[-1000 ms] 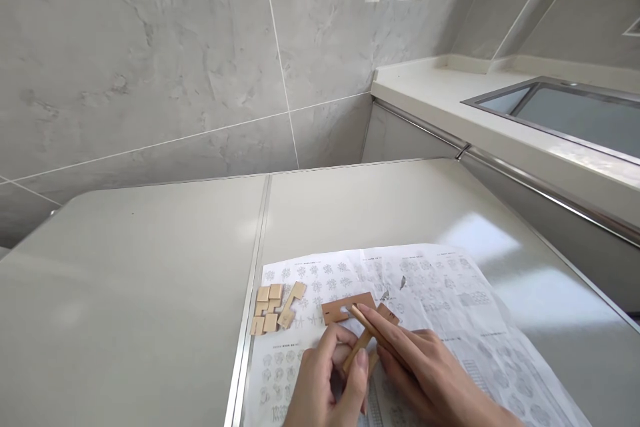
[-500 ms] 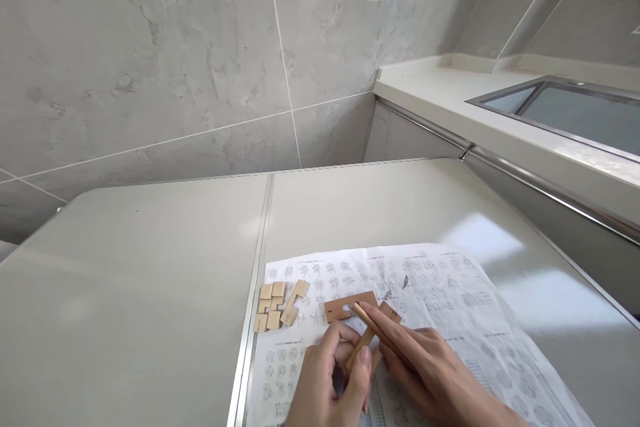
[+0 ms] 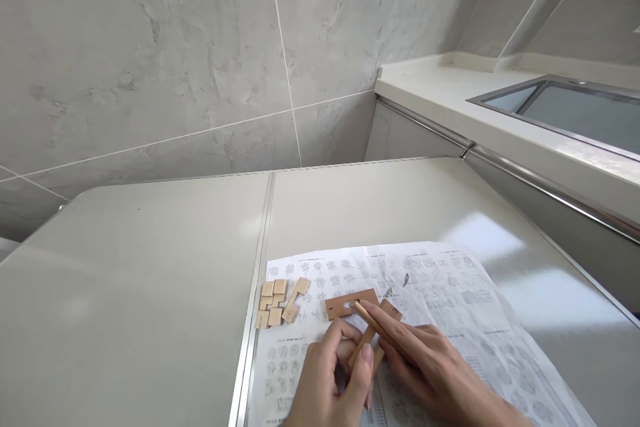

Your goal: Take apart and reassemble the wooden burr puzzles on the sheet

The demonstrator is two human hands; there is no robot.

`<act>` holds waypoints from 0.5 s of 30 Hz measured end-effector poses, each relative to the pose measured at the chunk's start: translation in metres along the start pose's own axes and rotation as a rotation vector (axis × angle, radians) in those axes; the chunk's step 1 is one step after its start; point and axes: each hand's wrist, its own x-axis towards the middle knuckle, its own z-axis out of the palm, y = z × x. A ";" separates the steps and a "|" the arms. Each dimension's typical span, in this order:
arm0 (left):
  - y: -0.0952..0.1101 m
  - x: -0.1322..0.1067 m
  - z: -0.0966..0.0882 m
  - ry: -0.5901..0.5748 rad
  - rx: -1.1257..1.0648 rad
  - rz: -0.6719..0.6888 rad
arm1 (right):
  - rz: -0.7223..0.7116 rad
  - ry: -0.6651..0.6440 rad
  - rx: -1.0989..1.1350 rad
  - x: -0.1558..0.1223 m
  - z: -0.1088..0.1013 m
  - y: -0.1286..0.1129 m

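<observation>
From where I'm standing, the person is bending both hands over a printed sheet (image 3: 480,310) that is lying on a pale table (image 3: 150,293). The left hand (image 3: 327,377) is curling its fingers inward, its thumb pointing away from the body, and is pinching a light wooden bar (image 3: 364,340) between thumb and fingers. The right hand (image 3: 433,363) is lying flatter, its fingers stretching forward and to the left, and it is gripping a wooden strip (image 3: 368,318) with the index finger running along it.

That strip is slanting: its long axis is going from the near right to the far left, the bare end pointing away from the person. The bar is lying the other way, from near left to far right, so the two are crossing in front of the fingers, just above the sheet. The fingers are covering the crossing, so I can't tell whether they are joined.

Just beyond the left fingertips, a brown slotted piece (image 3: 367,297) is stretching nearly left to right, its right end a little farther away. Several pale wooden pieces (image 3: 275,317) are lying near the sheet's left edge.
</observation>
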 end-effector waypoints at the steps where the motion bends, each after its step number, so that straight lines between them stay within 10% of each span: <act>1: 0.000 0.000 0.000 0.000 -0.010 0.004 | 0.006 -0.005 0.000 0.000 0.000 0.000; 15: 0.001 0.002 -0.013 0.070 -0.392 -0.058 | 0.119 0.225 0.053 0.001 0.006 0.006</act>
